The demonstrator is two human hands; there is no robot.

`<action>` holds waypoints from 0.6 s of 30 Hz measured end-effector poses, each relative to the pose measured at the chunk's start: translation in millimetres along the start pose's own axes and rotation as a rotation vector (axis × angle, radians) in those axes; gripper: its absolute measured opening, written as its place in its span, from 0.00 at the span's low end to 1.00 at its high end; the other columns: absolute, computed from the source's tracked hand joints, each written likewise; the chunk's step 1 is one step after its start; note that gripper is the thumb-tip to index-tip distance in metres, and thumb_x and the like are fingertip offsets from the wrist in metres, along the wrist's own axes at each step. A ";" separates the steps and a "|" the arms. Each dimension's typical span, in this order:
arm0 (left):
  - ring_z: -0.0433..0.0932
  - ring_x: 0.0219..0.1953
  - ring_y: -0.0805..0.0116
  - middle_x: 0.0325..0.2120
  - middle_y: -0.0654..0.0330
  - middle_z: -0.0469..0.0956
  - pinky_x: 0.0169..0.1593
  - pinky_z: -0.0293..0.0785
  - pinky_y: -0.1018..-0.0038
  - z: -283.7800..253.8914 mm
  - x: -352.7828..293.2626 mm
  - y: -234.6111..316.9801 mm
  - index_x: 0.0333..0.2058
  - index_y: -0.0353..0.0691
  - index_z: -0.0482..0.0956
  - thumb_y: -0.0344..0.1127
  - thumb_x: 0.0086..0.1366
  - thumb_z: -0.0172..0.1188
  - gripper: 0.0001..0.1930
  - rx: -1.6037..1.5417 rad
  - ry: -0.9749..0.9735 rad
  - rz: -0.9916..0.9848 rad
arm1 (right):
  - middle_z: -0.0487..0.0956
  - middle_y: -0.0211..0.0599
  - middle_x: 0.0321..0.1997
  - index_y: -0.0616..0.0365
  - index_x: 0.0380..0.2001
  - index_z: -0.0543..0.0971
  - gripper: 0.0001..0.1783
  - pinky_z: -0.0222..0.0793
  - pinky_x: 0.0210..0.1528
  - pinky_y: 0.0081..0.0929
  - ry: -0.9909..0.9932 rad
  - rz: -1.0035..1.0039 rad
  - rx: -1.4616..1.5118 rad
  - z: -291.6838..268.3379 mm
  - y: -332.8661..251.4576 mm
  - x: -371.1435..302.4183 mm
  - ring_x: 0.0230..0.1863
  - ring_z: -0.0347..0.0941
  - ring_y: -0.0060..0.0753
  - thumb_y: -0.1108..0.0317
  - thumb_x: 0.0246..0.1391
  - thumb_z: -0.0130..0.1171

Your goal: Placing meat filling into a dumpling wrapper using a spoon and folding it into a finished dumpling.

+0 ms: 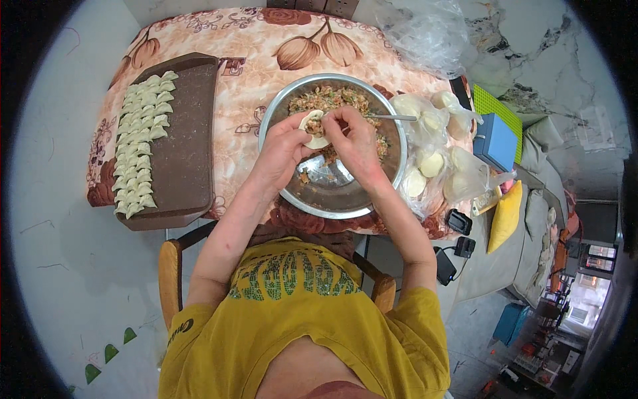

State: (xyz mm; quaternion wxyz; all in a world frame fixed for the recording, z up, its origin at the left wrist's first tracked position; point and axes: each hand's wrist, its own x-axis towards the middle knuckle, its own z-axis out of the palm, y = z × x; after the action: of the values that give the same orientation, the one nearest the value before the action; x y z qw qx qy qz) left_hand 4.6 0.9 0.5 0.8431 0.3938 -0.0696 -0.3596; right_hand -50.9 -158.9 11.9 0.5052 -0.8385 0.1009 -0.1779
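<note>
My left hand [284, 147] holds a round dumpling wrapper [318, 141] with a small mound of filling on it, above a wide steel bowl [327, 211]. My right hand [352, 136] is closed, its fingertips at the wrapper's right edge. From that hand a thin metal utensil [399, 118] sticks out to the right; its working end is hidden by the fingers. Chopped filling [327, 98] with orange and green bits lies mostly at the bowl's far side, with some bare shiny metal at the near side.
To the left a brown tray [183, 133] carries rows of folded dumplings [141, 146]. Right of the bowl lie clear bags with pale dough rounds [430, 163]. Beyond are a blue box [495, 142], a crumpled plastic bag [425, 33] and a small black container [459, 221]. A floral cloth [239, 40] covers the table.
</note>
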 end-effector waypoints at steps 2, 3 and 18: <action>0.81 0.54 0.65 0.54 0.53 0.78 0.57 0.81 0.66 -2.8 2.3 -0.2 0.62 0.28 0.71 0.24 0.72 0.49 0.21 -0.062 -0.050 0.005 | 0.80 0.42 0.31 0.61 0.35 0.81 0.09 0.74 0.34 0.33 0.019 -0.010 0.001 1.3 -3.1 -1.3 0.30 0.79 0.34 0.66 0.59 0.65; 0.82 0.50 0.66 0.51 0.54 0.80 0.54 0.83 0.67 -0.4 2.9 0.7 0.59 0.29 0.73 0.26 0.72 0.51 0.18 -0.053 0.014 0.000 | 0.80 0.42 0.31 0.61 0.35 0.80 0.09 0.74 0.34 0.33 0.016 -0.019 0.004 1.7 -6.3 -1.6 0.30 0.79 0.35 0.66 0.59 0.65; 0.77 0.40 0.81 0.38 0.64 0.82 0.42 0.74 0.82 3.7 7.5 -0.3 0.48 0.35 0.82 0.31 0.71 0.60 0.10 0.394 0.175 0.109 | 0.78 0.43 0.36 0.59 0.38 0.77 0.08 0.74 0.34 0.39 -0.003 -0.256 -0.136 0.3 -10.8 1.5 0.32 0.79 0.47 0.74 0.55 0.63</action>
State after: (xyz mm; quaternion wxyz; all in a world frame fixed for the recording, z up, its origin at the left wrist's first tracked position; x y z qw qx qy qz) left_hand 8.4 -6.5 1.5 0.7709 0.5762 -0.0861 -0.2574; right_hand -49.6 -154.1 21.6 0.4208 -0.8769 0.0042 -0.2322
